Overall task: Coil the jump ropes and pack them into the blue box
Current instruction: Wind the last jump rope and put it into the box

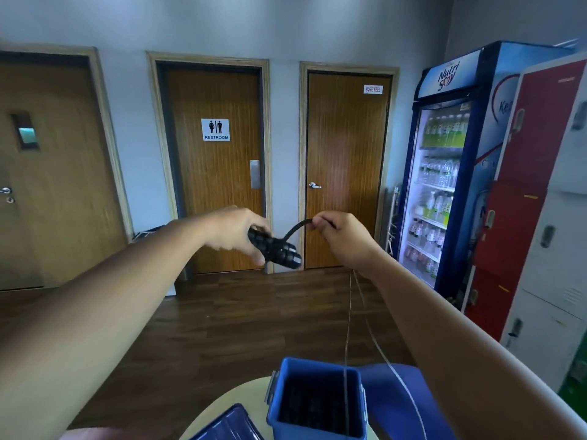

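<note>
open blue plastic box point(317, 404): dark contents, unclear | black knobbly jump-rope handles point(274, 247) above it, gripped by left hand point(236, 231) | thin cord point(347, 325) pinched by right hand point(341, 238) | round pale table point(228, 404), wooden floor point(254, 312)

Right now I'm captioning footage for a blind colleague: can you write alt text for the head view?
Two bare hands hold a jump rope at chest height: the left hand grips its black handles, and the right hand pinches the cord, which hangs into an open blue box on a round table. Behind are wooden doors and a drinks fridge.
</note>
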`<state>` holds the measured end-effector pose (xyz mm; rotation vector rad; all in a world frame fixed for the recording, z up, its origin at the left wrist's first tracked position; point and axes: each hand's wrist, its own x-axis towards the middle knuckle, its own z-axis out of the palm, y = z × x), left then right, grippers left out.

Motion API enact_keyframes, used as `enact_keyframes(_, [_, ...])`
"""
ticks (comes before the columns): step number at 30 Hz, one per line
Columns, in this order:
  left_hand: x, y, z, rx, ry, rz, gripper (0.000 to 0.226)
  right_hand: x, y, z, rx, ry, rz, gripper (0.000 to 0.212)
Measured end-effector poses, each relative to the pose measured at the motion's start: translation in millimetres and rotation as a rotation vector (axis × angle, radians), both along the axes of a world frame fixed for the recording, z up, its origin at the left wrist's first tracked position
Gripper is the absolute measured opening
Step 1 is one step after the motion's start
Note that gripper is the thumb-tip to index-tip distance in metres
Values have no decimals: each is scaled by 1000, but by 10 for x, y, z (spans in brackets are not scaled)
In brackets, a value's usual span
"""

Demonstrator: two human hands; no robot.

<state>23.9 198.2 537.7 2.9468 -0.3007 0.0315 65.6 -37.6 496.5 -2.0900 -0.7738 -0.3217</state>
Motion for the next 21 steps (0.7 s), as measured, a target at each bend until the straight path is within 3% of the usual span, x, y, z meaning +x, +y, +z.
enact_keyframes(5, [-105,-52,63,-518,319,-178,50,103,-114,0,211,20,47,21])
enact_keyframes(8, [-134,-57,169,-746,374,-266,66,154,-132,-27,274,112,110,16])
enact_keyframes(10, [-134,-54,232,-895,398,-338,76,163,-92,-102,296,179,93,24])
enact_keyframes(13, [-118,-33,271,-1083,399,-371,63,134,16,-210,376,225,80,15])
enact_keyframes(16, [-102,-83,242,-1153,339,-319,44,112,130,-274,310,158,65,22])
enact_keyframes(21, [12,-149,200,-1021,56,-84,38,114,205,-397,151,193,55,25])
